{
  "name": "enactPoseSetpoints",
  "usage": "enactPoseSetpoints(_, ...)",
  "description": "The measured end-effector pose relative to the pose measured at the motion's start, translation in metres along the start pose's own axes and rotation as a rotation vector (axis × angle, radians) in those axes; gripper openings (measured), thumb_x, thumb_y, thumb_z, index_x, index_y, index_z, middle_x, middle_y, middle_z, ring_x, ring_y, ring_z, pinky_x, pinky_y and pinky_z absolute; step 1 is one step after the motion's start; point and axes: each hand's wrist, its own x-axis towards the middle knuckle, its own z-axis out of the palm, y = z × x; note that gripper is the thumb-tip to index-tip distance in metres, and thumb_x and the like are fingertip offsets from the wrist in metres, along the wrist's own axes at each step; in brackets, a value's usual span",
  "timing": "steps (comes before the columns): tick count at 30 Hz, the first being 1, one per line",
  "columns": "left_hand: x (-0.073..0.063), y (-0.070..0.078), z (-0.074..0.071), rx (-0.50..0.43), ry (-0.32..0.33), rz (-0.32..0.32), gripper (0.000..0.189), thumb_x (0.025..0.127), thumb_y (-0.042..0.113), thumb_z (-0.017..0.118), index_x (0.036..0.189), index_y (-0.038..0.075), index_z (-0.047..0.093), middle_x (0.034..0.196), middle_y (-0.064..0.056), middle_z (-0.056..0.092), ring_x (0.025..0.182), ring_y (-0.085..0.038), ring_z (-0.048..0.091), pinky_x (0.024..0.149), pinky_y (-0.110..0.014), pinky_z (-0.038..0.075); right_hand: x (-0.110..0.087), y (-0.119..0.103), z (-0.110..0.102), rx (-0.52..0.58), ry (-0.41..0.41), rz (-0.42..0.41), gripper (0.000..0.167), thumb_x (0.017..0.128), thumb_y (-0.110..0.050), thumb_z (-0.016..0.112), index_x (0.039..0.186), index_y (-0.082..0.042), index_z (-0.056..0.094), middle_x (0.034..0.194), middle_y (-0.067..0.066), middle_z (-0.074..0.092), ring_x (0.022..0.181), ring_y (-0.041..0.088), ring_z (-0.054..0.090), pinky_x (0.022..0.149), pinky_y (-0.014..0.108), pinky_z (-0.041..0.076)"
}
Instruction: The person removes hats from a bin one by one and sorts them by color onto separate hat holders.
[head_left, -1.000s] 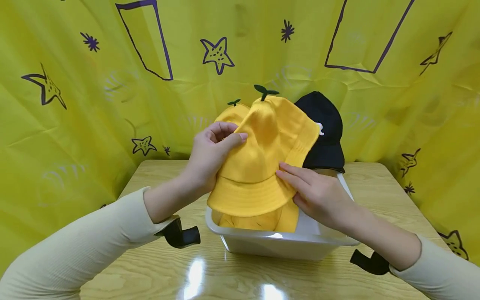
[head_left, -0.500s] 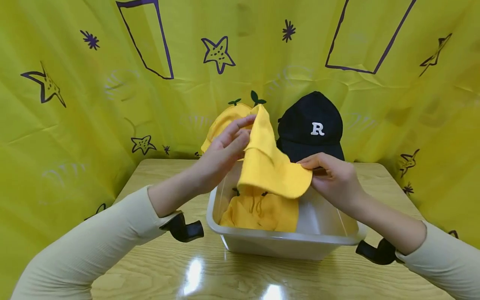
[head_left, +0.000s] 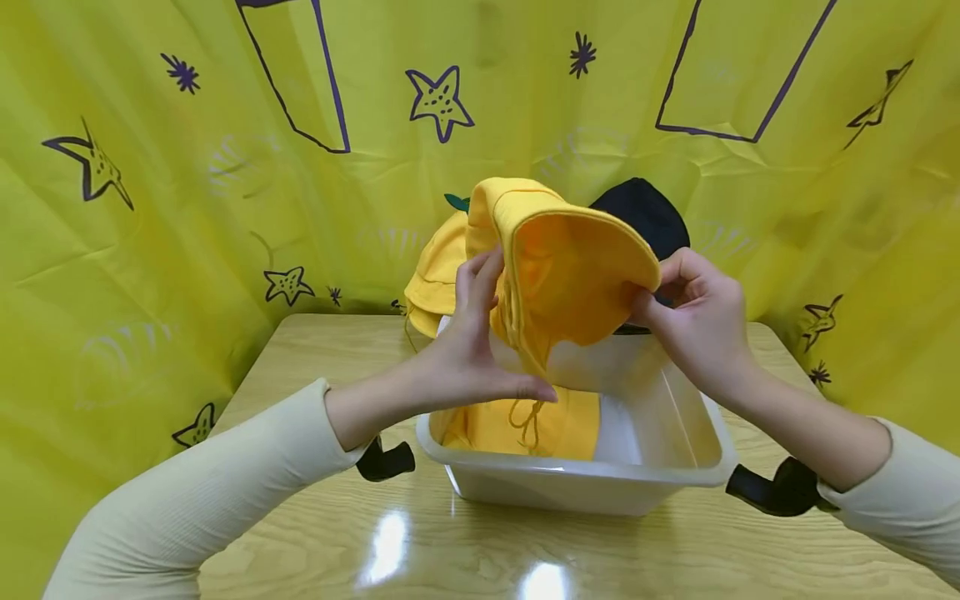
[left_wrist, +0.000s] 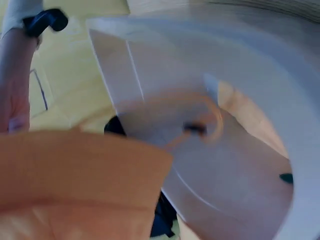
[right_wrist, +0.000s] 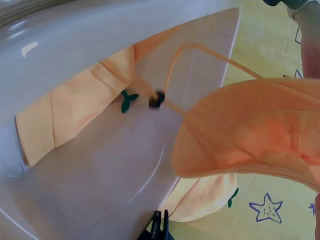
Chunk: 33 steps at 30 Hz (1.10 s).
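A yellow bucket hat (head_left: 577, 267) is held up over the white plastic bin (head_left: 570, 467), tilted so its inside faces me. My right hand (head_left: 705, 317) pinches the brim at the right. On the other side, the fingers of my left hand (head_left: 465, 342) touch the hat, while the thumb points right below it, spread away from the fingers. From the hat hangs a thin cord with a black toggle (right_wrist: 156, 100). Inside the bin lies another yellow hat (head_left: 566, 421), with its own cord on top and a green sprout (right_wrist: 128, 101) visible in the right wrist view.
Behind the bin at the left stand more yellow hats (head_left: 435, 275) with a green sprout. A black cap (head_left: 648, 212) is at the back right, partly covered by the held hat. All rest on a wooden table (head_left: 315, 533) before a yellow curtain (head_left: 360, 192) with drawn stars.
The held hat has turned from its outside facing me, through a side view, to its inside facing me. My right hand now pinches the brim; my left thumb has come off the hat.
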Motion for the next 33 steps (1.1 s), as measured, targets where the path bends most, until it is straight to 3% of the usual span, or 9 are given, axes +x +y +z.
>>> enactPoseSetpoints(2,0.0,0.002,0.002,0.028,-0.008,0.002,0.12,0.059,0.016,0.091,0.144,0.01,0.006,0.138,-0.02,0.011,0.132,-0.026,0.017,0.105,-0.041,0.031,0.002,-0.004,0.002,0.029,0.001,0.043,0.012,0.076,0.016,0.064,0.074,0.011,0.053,0.068,-0.007,0.063,0.059,0.003,0.063,0.057,0.015,0.052)
enactPoseSetpoints(6,0.0,0.001,0.0,0.05,-0.006,-0.01,0.089,0.077,0.006,0.074,0.144,0.003,0.015,0.138,-0.021,0.013,0.129,-0.028,0.024,0.101,-0.039,0.04,0.007,-0.007,0.001,0.14,0.031,0.094,0.014,0.077,0.014,0.065,0.073,0.004,0.056,0.068,-0.002,0.065,0.059,0.006,0.065,0.055,0.02,0.054)
enactPoseSetpoints(9,-0.002,-0.005,-0.005,0.057,0.052,0.0,0.066,0.083,-0.006,0.062,0.141,-0.003,0.032,0.136,-0.023,0.026,0.124,-0.029,0.037,0.093,-0.036,0.049,0.013,-0.008,-0.003,0.241,0.091,0.1,0.018,0.077,0.014,0.065,0.072,-0.003,0.058,0.068,0.002,0.065,0.058,0.008,0.066,0.054,0.022,0.054)
enactPoseSetpoints(14,-0.002,-0.023,-0.014,0.076,0.154,-0.015,0.05,0.086,-0.01,0.058,0.135,-0.008,0.045,0.12,-0.023,0.049,0.104,-0.03,0.054,0.073,-0.03,0.056,0.019,-0.005,-0.014,0.331,0.15,0.045,0.016,0.078,0.014,0.062,0.076,-0.003,0.06,0.072,0.006,0.066,0.059,0.011,0.067,0.054,0.023,0.054)
enactPoseSetpoints(18,-0.005,-0.035,-0.021,0.049,0.166,-0.123,0.043,0.087,-0.006,0.06,0.129,-0.006,0.05,0.116,-0.02,0.057,0.095,-0.029,0.06,0.071,-0.034,0.056,0.023,-0.003,-0.018,0.4,0.174,-0.003,0.01,0.078,0.012,0.065,0.08,0.003,0.061,0.076,0.008,0.069,0.06,0.012,0.068,0.055,0.023,0.053)
enactPoseSetpoints(21,-0.007,-0.049,-0.028,0.096,0.228,-0.119,0.026,0.086,-0.005,0.062,0.112,-0.007,0.057,0.104,-0.019,0.064,0.086,-0.029,0.065,0.069,-0.034,0.056,0.027,-0.001,-0.018,0.422,0.209,-0.067,0.008,0.078,0.014,0.064,0.082,0.008,0.06,0.079,0.01,0.069,0.061,0.013,0.067,0.057,0.021,0.054)
enactPoseSetpoints(24,-0.006,-0.063,-0.038,0.171,0.399,-0.038,0.013,0.084,-0.007,0.063,0.097,-0.009,0.061,0.09,-0.02,0.064,0.079,-0.029,0.066,0.066,-0.028,0.056,0.032,0.0,-0.017,0.294,0.279,-0.178,0.006,0.078,0.017,0.062,0.081,0.013,0.059,0.082,0.007,0.069,0.069,0.013,0.068,0.06,0.016,0.053)
enactPoseSetpoints(28,0.001,-0.074,-0.054,0.212,0.649,0.055,0.006,0.081,-0.009,0.066,0.087,-0.009,0.063,0.084,-0.019,0.057,0.079,-0.018,0.061,0.067,-0.017,0.053,0.04,0.004,-0.016,0.079,0.402,-0.274,0.007,0.079,0.016,0.061,0.079,0.018,0.054,0.086,-0.001,0.065,0.079,0.012,0.067,0.057,0.011,0.046)
enactPoseSetpoints(33,0.012,-0.074,-0.065,0.151,0.805,0.138,0.004,0.079,-0.008,0.068,0.081,-0.009,0.065,0.079,0.001,0.053,0.078,-0.004,0.054,0.066,-0.016,0.053,0.048,0.014,-0.019,-0.135,0.394,-0.247,0.007,0.082,0.01,0.059,0.085,0.016,0.056,0.09,-0.013,0.058,0.083,0.005,0.063,0.058,0.008,0.043)
